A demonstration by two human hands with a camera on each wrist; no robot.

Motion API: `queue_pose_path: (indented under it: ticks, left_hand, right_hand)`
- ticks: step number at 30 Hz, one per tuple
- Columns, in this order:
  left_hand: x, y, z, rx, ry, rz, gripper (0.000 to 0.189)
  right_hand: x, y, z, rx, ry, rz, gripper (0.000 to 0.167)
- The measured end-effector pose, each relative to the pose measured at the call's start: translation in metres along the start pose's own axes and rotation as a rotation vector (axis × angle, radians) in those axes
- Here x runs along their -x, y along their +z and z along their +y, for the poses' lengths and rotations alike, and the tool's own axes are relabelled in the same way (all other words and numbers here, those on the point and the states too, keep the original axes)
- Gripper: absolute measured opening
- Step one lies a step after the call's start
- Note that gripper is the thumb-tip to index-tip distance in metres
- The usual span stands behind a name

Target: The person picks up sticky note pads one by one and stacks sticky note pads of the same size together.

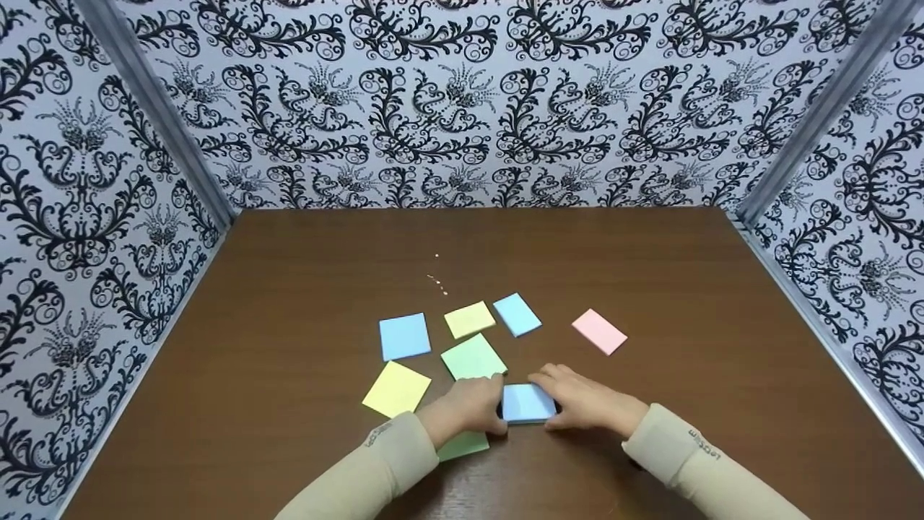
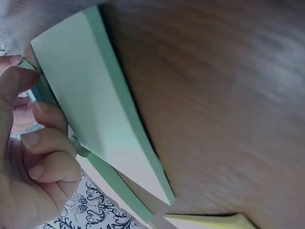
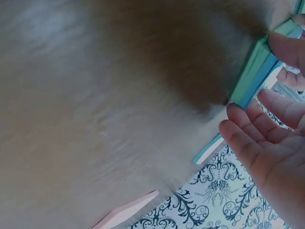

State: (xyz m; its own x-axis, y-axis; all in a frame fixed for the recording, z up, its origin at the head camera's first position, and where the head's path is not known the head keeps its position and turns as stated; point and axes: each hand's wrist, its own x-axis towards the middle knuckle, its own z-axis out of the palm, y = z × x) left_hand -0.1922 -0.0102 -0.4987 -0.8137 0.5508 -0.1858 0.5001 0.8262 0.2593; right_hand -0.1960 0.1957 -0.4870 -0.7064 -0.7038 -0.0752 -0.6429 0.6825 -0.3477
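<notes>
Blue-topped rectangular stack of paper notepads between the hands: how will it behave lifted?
The blue-topped stack is probably fairly stiff, given its visible thickness. Its green layer and blue layer, visibly distinct, might slide apart. Flat and straight-edged, it seems unlikely to roll.

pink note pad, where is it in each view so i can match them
Head: right of centre, the pink note pad lies beyond the right hand.
Left wrist: not in it.
Right wrist: left of centre, cut off by the bottom edge.
Shared landmark: the black-and-white patterned wall, visible in all three.
</notes>
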Motion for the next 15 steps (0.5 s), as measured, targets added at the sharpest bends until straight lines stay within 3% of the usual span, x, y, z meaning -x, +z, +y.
queue_pose_path:
  ticks: [3, 8, 11, 15]
  left_hand:
    - [0.001, 0.0, 0.0, 0.007, 0.001, -0.007, 0.044]
    - [0.0, -0.003, 0.0, 0.011, -0.014, -0.024, 0.046]
    - [-0.001, -0.001, 0.002, 0.012, -0.015, -0.024, 0.048]
    - [-0.001, -0.002, 0.003, -0.019, -0.018, -0.031, 0.052]
  right_hand:
    - [-0.009, -0.008, 0.007, -0.04, 0.075, 0.069, 0.063]
    - [-0.044, -0.019, 0.023, -0.09, 0.305, 0.214, 0.057]
    - [-0.065, -0.017, 0.028, -0.124, 0.437, 0.2, 0.065]
    - [-0.09, -0.006, 0.03, -0.101, 0.538, 0.203, 0.073]
